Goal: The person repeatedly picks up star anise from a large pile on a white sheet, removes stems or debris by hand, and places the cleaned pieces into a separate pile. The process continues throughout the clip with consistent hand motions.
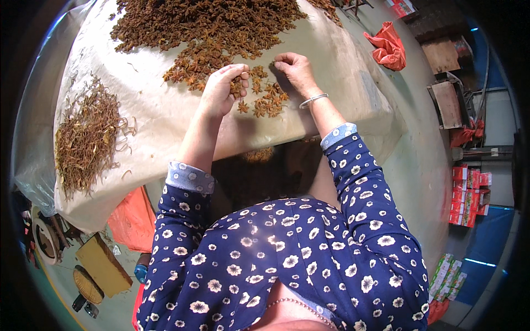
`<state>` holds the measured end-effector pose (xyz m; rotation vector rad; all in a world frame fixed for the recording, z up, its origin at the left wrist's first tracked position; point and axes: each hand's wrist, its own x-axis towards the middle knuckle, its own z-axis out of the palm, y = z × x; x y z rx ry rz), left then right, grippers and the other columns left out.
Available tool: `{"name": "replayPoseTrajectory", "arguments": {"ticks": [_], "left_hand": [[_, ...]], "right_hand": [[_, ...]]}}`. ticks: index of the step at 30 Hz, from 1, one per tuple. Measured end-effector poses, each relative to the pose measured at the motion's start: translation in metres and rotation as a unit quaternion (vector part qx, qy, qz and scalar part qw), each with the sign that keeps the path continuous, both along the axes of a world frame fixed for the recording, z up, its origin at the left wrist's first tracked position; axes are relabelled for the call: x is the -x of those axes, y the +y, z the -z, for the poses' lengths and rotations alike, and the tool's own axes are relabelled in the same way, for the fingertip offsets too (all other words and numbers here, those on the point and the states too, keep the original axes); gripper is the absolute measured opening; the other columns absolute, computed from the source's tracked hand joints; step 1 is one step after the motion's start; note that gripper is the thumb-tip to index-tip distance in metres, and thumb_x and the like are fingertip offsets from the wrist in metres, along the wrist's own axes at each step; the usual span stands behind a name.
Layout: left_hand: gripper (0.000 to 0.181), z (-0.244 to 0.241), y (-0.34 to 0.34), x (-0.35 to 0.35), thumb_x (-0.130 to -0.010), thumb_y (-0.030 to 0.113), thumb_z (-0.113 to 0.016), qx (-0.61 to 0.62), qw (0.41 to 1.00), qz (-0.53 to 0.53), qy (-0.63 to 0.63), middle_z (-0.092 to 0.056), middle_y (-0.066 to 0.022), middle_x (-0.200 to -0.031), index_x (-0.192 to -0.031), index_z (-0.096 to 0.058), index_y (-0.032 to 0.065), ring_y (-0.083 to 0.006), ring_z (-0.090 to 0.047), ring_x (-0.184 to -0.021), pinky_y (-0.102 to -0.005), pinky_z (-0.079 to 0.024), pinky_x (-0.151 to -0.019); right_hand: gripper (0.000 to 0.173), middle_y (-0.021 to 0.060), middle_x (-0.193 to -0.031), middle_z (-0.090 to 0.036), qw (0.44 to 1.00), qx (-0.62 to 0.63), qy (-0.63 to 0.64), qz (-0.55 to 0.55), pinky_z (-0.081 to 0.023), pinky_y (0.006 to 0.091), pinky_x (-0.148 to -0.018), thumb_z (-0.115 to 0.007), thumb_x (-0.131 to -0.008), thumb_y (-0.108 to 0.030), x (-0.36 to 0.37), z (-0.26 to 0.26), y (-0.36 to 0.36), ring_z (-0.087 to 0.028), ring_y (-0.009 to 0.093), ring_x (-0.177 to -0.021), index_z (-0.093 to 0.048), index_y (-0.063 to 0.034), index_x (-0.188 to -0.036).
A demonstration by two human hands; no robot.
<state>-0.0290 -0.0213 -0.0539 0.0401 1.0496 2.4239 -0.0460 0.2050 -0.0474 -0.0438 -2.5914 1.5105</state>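
My left hand [221, 91] is curled around a few dried star anise pods [236, 86], which show between the fingers and thumb. To its right, the thumb and fingertips of my right hand [296, 72] pinch a small dark piece [272, 65], too small to name surely. Between and just below the hands lies a loose group of star anise [269, 101] on the pale sheet-covered table [331, 82]. Past my left hand, more star anise [194, 68] spreads out from a large heap [207, 20] at the table's far side.
A pile of thin dried stalks [89, 138] lies on the table at left. On the floor at right is a crumpled red plastic bag [387, 47], with stacked red boxes [468, 194] farther off. A yellow block [103, 265] and a round woven seat [88, 284] stand at lower left.
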Motion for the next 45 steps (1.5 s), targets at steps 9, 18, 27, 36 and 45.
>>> {"name": "replayPoseTrajectory", "arguments": {"ticks": [9, 18, 27, 36, 45], "left_hand": [[0.013, 0.001, -0.010, 0.000, -0.087, 0.020, -0.063, -0.002, 1.000, -0.030, -0.003, -0.053, 0.0007, -0.072, -0.084, -0.057, 0.0094, -0.0113, -0.053, -0.059, -0.0248, -0.042, -0.049], [0.033, -0.023, 0.000, -0.012, -0.096, 0.024, -0.046, -0.039, 0.994, 0.074, -0.070, -0.062, -0.0093, -0.091, -0.118, -0.054, 0.0009, -0.0177, -0.060, -0.075, -0.0268, -0.050, -0.060], [0.018, -0.007, 0.004, -0.013, -0.091, 0.016, -0.058, -0.006, 0.998, 0.069, -0.007, -0.062, -0.0034, -0.074, -0.102, -0.061, 0.0033, -0.0093, -0.053, -0.055, -0.0185, -0.041, -0.045], [0.014, 0.007, 0.005, -0.011, -0.086, 0.011, -0.058, 0.046, 0.997, -0.009, 0.057, -0.061, -0.0043, -0.073, -0.093, -0.063, 0.0002, -0.0119, -0.054, -0.058, -0.0213, -0.045, -0.049], [0.012, 0.008, 0.000, -0.016, -0.081, 0.005, -0.059, 0.058, 0.987, -0.077, 0.130, -0.063, -0.0058, -0.081, -0.089, -0.064, -0.0013, -0.0122, -0.059, -0.071, -0.0233, -0.048, -0.063]], "right_hand": [[0.028, 0.0132, -0.083, -0.066, 0.946, -0.304, 0.039, -0.102, -0.050, 0.0351, -0.075, -0.070, -0.073, -0.030, -0.034, -0.024, -0.014, -0.063, 0.028, -0.077, -0.071, -0.0092, -0.090], [0.012, 0.0035, -0.070, -0.064, 0.989, 0.133, -0.060, -0.007, -0.045, 0.0200, -0.050, -0.068, -0.081, -0.009, -0.036, -0.033, -0.024, -0.058, 0.009, -0.056, -0.065, 0.0009, -0.086], [0.009, 0.0003, -0.072, -0.064, 0.980, 0.188, -0.033, -0.049, -0.044, 0.0180, -0.052, -0.068, -0.082, -0.010, -0.044, -0.041, -0.050, -0.056, 0.005, -0.060, -0.066, -0.0022, -0.086], [0.004, 0.0050, -0.074, -0.063, 0.962, -0.097, 0.253, -0.007, -0.048, 0.0305, -0.062, -0.065, -0.075, -0.005, -0.057, -0.033, -0.077, -0.058, 0.017, -0.068, -0.065, -0.0063, -0.078], [0.015, 0.0045, -0.080, -0.062, 0.861, -0.266, 0.413, -0.130, -0.050, 0.0327, -0.062, -0.064, -0.065, -0.002, -0.071, -0.045, -0.102, -0.059, 0.023, -0.074, -0.062, -0.0081, -0.079]]}}
